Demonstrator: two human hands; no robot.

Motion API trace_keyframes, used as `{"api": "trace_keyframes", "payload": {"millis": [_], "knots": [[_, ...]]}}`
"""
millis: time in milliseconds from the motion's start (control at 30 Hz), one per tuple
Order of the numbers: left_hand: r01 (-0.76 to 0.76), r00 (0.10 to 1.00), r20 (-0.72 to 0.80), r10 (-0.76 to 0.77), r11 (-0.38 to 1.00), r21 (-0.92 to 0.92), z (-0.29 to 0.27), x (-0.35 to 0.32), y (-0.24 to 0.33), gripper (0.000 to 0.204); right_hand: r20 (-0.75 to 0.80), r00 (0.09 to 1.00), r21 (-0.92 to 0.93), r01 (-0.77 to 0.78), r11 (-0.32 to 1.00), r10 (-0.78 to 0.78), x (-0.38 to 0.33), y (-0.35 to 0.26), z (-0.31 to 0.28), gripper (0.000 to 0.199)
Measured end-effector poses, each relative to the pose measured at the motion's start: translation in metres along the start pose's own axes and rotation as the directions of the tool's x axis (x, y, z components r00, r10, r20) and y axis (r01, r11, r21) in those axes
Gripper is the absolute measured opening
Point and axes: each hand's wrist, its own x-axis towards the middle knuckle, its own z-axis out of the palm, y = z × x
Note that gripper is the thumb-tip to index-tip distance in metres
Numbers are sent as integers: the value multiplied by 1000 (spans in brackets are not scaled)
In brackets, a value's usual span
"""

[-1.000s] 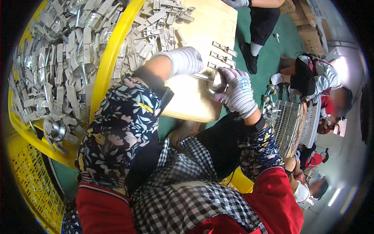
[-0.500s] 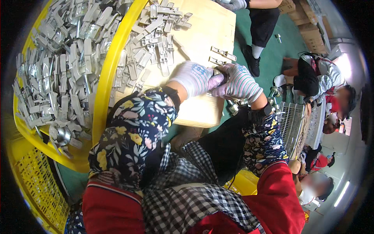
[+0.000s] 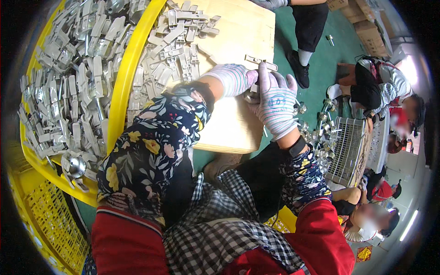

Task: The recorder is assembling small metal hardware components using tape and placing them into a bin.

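Over the near right part of a pale wooden board [image 3: 224, 133], my two hands in striped knit gloves meet. My left hand [image 3: 229, 80] is closed, its fingertips pinched at a small grey-and-metal part [image 3: 252, 95]. Against the same part rests my right hand [image 3: 277, 105], its fingers stretched out and spread; its thumb is mostly hidden. Just beyond the hands, grey plastic lever pieces [image 3: 261, 62] lie on the board. A heap of similar grey levers [image 3: 172, 50] covers the board's left side.
At left, a yellow-rimmed tub [image 3: 123, 87] brims with grey levers and metal parts. A yellow crate [image 3: 55, 220] stands below it. Metal fittings [image 3: 323, 137] lie on the green floor at right, beside a grey crate [image 3: 346, 142]. A co-worker's leg [image 3: 305, 46] is beyond the board; other people sit at right.
My right hand's fingers have unbent and spread, and the hand has turned more upright. My left hand has shifted slightly right. Fewer lever pieces show just beyond the hands.
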Motion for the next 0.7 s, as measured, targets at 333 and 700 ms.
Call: {"api": "trace_keyframes", "payload": {"millis": [333, 700], "knots": [[-274, 962, -23, 273, 955, -111, 4, -1, -12, 41, 139, 986, 107, 73, 992, -88, 1, 7, -9, 69], [237, 949, 44, -314, 613, -753, -28, -20, -37, 63, 245, 960, 94, 115, 989, -135, 15, 13, -17, 80]]}}
